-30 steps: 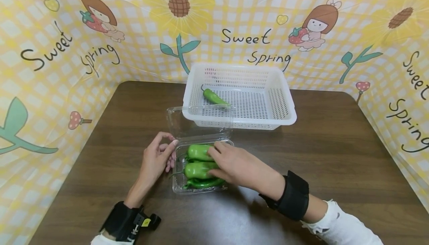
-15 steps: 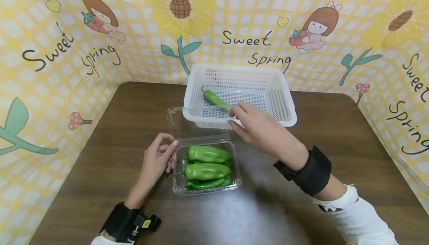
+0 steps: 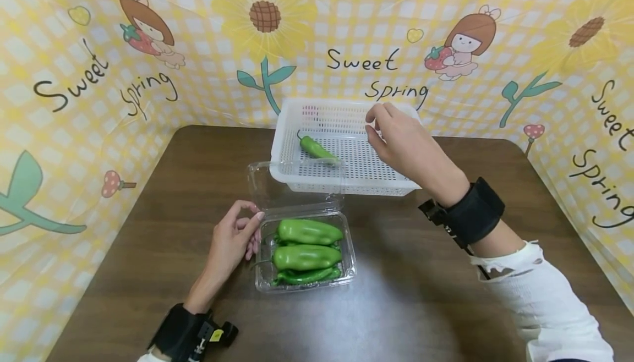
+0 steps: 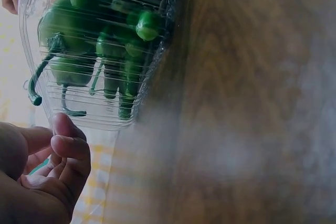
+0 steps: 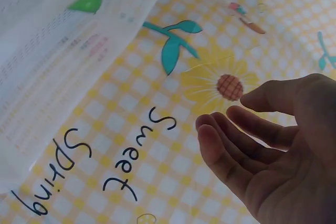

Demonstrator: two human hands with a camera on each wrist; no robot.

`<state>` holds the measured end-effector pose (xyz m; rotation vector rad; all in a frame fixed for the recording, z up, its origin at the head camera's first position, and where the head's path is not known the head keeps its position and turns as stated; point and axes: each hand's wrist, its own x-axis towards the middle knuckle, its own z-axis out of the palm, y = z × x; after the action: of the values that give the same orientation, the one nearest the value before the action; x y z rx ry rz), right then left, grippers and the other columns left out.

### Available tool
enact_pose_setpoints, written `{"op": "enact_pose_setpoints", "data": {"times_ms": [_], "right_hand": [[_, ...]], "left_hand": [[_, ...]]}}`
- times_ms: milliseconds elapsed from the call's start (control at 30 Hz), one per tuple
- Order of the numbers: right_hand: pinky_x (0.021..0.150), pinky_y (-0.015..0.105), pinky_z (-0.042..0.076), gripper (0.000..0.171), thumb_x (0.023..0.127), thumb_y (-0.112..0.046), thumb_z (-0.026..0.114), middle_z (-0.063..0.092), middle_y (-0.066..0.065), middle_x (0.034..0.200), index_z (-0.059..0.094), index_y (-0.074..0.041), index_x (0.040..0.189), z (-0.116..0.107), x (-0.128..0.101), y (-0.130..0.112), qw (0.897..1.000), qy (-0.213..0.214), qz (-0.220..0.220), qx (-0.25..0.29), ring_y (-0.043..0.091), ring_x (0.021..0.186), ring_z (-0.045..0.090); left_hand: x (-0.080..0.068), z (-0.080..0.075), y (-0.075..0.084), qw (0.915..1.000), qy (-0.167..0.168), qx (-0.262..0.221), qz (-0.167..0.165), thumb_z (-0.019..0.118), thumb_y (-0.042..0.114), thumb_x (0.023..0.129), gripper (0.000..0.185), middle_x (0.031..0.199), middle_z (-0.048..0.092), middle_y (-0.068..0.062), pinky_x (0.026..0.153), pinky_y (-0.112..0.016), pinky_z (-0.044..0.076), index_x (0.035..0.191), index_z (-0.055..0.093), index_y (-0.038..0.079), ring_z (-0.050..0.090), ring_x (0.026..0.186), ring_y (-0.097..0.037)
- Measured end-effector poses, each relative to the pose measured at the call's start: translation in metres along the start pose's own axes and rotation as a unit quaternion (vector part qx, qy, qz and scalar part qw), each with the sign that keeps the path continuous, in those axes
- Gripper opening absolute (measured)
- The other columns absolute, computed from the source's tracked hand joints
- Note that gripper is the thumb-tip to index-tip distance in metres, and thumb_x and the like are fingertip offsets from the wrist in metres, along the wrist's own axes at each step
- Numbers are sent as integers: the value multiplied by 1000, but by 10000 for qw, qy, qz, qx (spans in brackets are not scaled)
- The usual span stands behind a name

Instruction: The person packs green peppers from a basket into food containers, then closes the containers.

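The clear plastic clamshell box [image 3: 304,289] lies with its lid [image 3: 262,186] raised at the back. Inside are several green peppers [image 3: 309,232], stems toward the left, also seen through the ribbed wall in the left wrist view. My left hand [image 3: 229,241] pinches the box's left rim near the hinge between thumb and forefinger. Over the white basket [image 3: 421,172] hovers my right hand [image 3: 408,144], fingers loosely bent and holding nothing, as the right wrist view confirms. One green pepper [image 3: 315,147] rests in the basket, its lower end behind the lid.
The raised lid overlaps the basket's front left part in the head view. A brown wooden table [image 3: 198,169] carries both containers. Patterned yellow checked cloth [image 3: 297,37] hangs behind and along both sides.
My right hand has left the peppers in the box and risen back and to the right, over the basket. My left hand stays at the box rim.
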<state>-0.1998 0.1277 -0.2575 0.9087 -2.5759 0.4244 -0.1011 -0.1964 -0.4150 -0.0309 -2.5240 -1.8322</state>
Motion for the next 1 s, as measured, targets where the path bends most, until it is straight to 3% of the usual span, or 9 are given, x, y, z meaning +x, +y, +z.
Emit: {"op": "enact_pose_setpoints", "data": {"times_ms": [200,400,533,733,833,1000], "right_hand": [[65,38,50,19,101,-12,55,59,17,100,54,2,113,2,17,15,9997,-189,17,-143,29,75,59],[63,35,47,20,101,-14,55,59,16,102,54,1,114,8,37,28,9989,-443,63,-161,28,70,55],[69,38,51,24,101,-16,54,62,17,106,55,1,118,12,52,33,9977,-637,166,-138,30,81,61],[77,41,51,32,103,-19,52,60,22,107,52,5,123,23,70,42,9925,-1185,285,-4,32,86,59],[79,42,51,36,104,-20,50,59,24,110,50,8,126,31,77,46,9883,-1490,272,-167,33,86,59],[90,43,53,38,104,-22,51,59,23,118,49,8,127,42,89,46,9813,-1847,377,-394,33,99,61]], "left_hand": [[-5,1,19,10000,-45,3,-32,55,13,102,15,67,61,-28,36,-36,47,113,52,3,55,44,-39],[0,2,2,9999,32,68,73,57,22,102,19,63,61,-21,34,-36,46,115,53,8,54,41,-32],[3,1,-9,9997,122,140,140,58,28,102,20,62,61,-16,34,-35,46,114,54,13,54,39,-25],[2,2,-12,9998,102,126,83,58,30,101,18,60,61,-13,34,-36,46,112,54,16,53,38,-25],[1,3,-12,9998,97,125,88,57,30,101,18,60,61,-13,34,-35,46,112,54,16,54,38,-24],[1,3,-11,9997,112,100,191,57,28,102,19,61,61,-15,34,-35,46,113,54,13,54,38,-24]]}}
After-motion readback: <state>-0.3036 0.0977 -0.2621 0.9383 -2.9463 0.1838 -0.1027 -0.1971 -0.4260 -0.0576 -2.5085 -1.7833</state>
